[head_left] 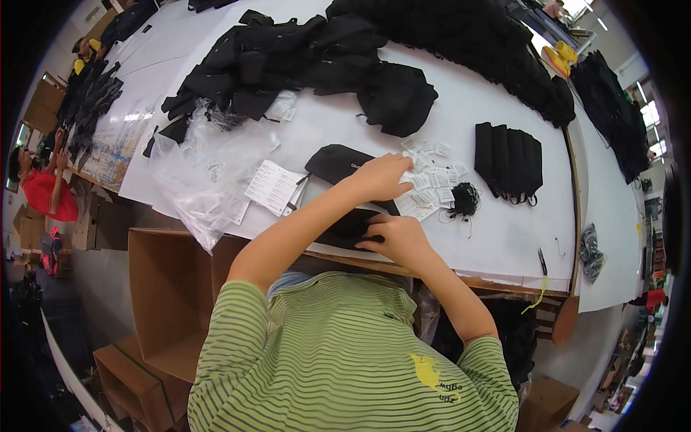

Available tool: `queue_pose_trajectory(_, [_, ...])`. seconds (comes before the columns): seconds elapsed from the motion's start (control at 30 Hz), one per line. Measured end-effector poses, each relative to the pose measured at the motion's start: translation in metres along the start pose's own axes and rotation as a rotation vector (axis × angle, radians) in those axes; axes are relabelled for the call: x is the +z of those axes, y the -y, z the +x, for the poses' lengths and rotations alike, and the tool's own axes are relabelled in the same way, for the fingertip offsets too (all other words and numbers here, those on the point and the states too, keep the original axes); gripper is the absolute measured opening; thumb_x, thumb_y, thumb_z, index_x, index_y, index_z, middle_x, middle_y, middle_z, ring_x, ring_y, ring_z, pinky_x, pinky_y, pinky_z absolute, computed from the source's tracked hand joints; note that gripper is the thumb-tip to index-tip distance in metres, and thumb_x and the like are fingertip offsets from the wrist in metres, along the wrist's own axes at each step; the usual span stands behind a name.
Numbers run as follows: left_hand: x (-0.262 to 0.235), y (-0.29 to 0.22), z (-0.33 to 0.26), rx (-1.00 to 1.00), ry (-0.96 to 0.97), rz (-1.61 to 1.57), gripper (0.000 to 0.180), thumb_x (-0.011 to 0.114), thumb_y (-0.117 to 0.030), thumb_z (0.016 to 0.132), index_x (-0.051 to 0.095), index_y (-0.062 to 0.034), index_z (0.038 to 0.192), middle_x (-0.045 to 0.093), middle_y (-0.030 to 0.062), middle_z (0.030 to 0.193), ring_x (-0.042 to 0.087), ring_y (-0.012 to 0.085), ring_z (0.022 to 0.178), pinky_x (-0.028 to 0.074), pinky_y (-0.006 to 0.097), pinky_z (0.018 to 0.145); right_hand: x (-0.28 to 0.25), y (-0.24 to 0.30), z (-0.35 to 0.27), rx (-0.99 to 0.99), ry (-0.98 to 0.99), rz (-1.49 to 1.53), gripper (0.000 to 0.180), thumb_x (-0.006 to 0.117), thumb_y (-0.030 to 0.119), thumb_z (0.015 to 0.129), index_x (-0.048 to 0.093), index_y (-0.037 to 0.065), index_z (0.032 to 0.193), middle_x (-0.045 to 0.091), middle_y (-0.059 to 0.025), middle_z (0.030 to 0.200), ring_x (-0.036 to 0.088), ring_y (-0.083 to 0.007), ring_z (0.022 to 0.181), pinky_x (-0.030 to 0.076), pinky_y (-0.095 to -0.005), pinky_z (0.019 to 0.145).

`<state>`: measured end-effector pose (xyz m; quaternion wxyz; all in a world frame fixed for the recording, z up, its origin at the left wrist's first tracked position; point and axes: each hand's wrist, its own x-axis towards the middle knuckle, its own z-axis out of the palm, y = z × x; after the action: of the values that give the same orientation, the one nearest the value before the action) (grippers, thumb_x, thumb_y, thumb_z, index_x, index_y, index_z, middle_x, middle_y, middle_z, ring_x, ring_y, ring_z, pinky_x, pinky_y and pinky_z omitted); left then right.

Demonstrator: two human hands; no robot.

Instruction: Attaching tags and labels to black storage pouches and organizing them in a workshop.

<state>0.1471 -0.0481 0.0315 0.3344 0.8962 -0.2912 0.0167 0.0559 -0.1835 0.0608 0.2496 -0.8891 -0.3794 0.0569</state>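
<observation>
Two hands are over the white table (500,241), just inside its near edge. The right hand (400,238), fingers bent, holds the right end of a black fabric piece (342,231); this lies beside that edge, long axis roughly left to right, partly covered by the left forearm. Bare tabletop extends rightward to the snips (542,262) and side edge. Farther in, the left hand (387,177) curls over white labels (433,189); whether it pinches one cannot be told. Black garments (288,61) bound the far side.

Bright indoor light, glaring windows (651,114) at right, curved fisheye edges, dark corners
</observation>
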Motion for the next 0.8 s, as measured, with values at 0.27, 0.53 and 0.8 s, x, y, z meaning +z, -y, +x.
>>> queue_pose_trajectory(0.27, [0.047,0.054,0.066,-0.101,-0.095,0.294,0.023,0.061,-0.014,0.083,0.062,-0.0009,0.101,0.061,0.0108,0.09,0.061,0.0283,0.086,0.05,0.038,0.074,0.003,0.001,-0.015,0.005,-0.13,0.071,0.027,0.073,0.037,0.074,0.073,0.009,0.077,0.069,-0.0056,0.097,0.066,-0.0249,0.068,0.052,-0.0333,0.062])
queue_pose_trajectory(0.53, [-0.076,-0.038,-0.021,-0.12,-0.354,-0.593,0.015,0.065,-0.014,0.083,0.066,-0.0018,0.092,0.067,0.0086,0.08,0.063,0.0208,0.074,0.048,0.027,0.071,-0.045,-0.005,-0.017,-0.087,-0.303,-0.089,0.023,0.079,0.029,0.068,0.071,0.008,0.072,0.07,-0.0044,0.097,0.063,-0.0198,0.058,0.049,-0.0297,0.053])
queue_pose_trajectory(0.8, [-0.073,-0.053,-0.114,-0.237,-0.887,-0.357,0.05,0.073,-0.021,0.08,0.05,-0.0057,0.121,0.047,0.01,0.132,0.04,0.0234,0.125,0.028,0.042,0.104,-0.066,0.016,0.008,-0.166,-0.448,-0.242,0.02,0.079,0.026,0.067,0.071,0.009,0.075,0.069,0.0005,0.095,0.056,-0.0139,0.05,0.043,-0.0254,0.049])
